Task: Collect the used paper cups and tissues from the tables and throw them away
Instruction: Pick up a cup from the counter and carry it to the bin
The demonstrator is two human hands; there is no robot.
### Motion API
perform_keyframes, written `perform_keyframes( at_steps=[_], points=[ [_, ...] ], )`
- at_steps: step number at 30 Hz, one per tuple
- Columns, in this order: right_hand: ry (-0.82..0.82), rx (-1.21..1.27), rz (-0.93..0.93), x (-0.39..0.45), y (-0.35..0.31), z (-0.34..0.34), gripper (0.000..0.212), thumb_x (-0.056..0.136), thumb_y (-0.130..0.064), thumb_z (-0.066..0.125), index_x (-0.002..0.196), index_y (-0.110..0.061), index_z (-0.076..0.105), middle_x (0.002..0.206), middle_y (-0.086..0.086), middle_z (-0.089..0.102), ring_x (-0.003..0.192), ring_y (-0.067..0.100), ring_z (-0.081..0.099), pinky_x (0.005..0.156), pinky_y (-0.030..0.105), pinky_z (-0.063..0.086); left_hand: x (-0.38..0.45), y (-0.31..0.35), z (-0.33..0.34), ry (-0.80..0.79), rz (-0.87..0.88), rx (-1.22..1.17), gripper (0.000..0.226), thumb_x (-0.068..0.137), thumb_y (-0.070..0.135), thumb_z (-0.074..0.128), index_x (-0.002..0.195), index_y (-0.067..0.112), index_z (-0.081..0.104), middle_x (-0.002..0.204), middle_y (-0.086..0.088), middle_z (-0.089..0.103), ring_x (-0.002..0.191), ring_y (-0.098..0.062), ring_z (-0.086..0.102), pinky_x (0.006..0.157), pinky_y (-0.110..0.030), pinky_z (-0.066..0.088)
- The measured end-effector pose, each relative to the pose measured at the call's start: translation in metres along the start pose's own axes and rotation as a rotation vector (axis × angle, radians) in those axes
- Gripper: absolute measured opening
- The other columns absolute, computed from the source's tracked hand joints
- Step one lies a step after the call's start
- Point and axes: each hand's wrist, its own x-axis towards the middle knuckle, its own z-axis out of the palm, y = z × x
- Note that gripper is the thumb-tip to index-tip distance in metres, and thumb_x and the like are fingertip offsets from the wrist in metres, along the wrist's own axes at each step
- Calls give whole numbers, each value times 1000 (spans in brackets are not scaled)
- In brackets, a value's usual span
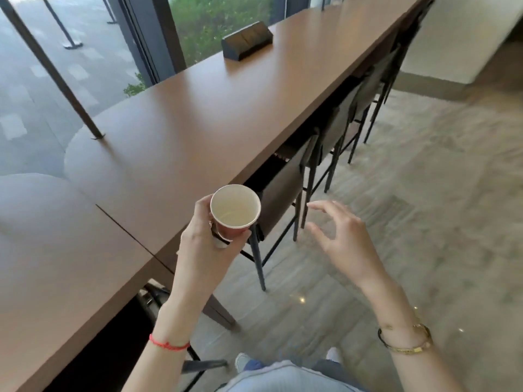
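The left hand [203, 241] pinches a red paper cup [235, 212] low on its wall, thumb on one side and fingers wrapped behind, holding it upright just off the near edge of the long brown table [184, 131]. The cup's pale inside seems to hold a little liquid or a stain at the bottom; the view is too soft to tell which. The right hand [343, 239] is empty, fingers spread and slightly curled, hanging over the floor [410, 207] apart from the cup.

The main risk is a spill. If dregs remain, a tilt of the wrist while walking would tip them onto the table or floor. The grip sits near the base, so a hard squeeze could buckle the thin wall, and a loose one could let the cup slip.

No tissues or other cups show on the visible stretch of table. It carries only a dark wedge-shaped box [247, 41] far along, by the window [85, 52]. A row of dark chairs [283, 190] is tucked under the table edge, and their thin legs jut toward the walking path, a likely thing to catch a foot on. No bin is in view, so the cup must be carried elsewhere.
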Motion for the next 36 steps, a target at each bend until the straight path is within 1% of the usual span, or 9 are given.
perform_keyframes(
  at_steps=[2,6,11,13,17,25,30,33,36],
  points=[
    [52,-12,45,-20,21,-21,32,90,-30,62,121,-26,58,118,-14,60,116,5,52,99,16,36,0,18,27,-57,51,1,67,72,35,81,127,30,43,111,27,54,102,-3,56,80,-12,44],
    [149,-42,144,-69,72,-70,31,89,-29,63,119,-25,59,116,-12,60,113,7,54,98,19,39,-6,61,89,-166,121,-69,64,72,37,81,124,35,43,106,37,54,98,13,54,74,-2,40],
    [273,-113,283,-140,137,-144,30,88,-22,66,117,-19,62,112,-5,63,110,17,58,97,30,44,-27,125,178,-312,215,-138,63,73,35,81,124,31,44,110,37,52,104,14,51,82,-6,42],
    [323,-137,351,-169,160,-173,29,87,-19,67,116,-18,62,112,-5,64,110,17,58,96,29,43,-36,153,214,-368,245,-163,63,73,38,81,123,33,44,109,38,53,101,11,53,79,-4,40],
    [398,-182,492,-223,204,-230,29,87,-17,68,115,-17,63,112,-4,64,110,16,57,94,18,37,-55,208,287,-470,303,-194,64,72,39,81,124,29,45,109,23,58,98,-5,58,75,-19,47],
    [570,-227,720,-297,280,-306,30,88,-19,66,118,-14,63,117,-1,64,114,17,56,97,20,38,-75,297,413,-699,433,-248,61,71,43,80,120,33,44,104,42,52,94,17,53,72,-1,40],
    [675,-227,851,-324,338,-340,32,89,-22,65,120,-17,61,119,-5,63,116,12,54,99,21,38,-74,350,502,-805,507,-247,63,72,44,81,121,32,45,106,28,57,96,-3,61,72,-11,44],
    [744,-228,901,-331,379,-366,32,89,-23,65,121,-19,60,118,-7,63,116,11,54,99,26,43,-69,387,563,-850,554,-271,63,71,45,81,122,33,45,107,27,58,98,-7,62,74,-20,46],
    [780,-222,954,-332,428,-403,32,89,-25,64,121,-22,59,120,-9,62,116,9,54,98,23,42,-59,429,627,-881,592,-288,62,72,43,81,121,31,45,110,21,60,99,-9,62,77,-25,48]
  ],
)
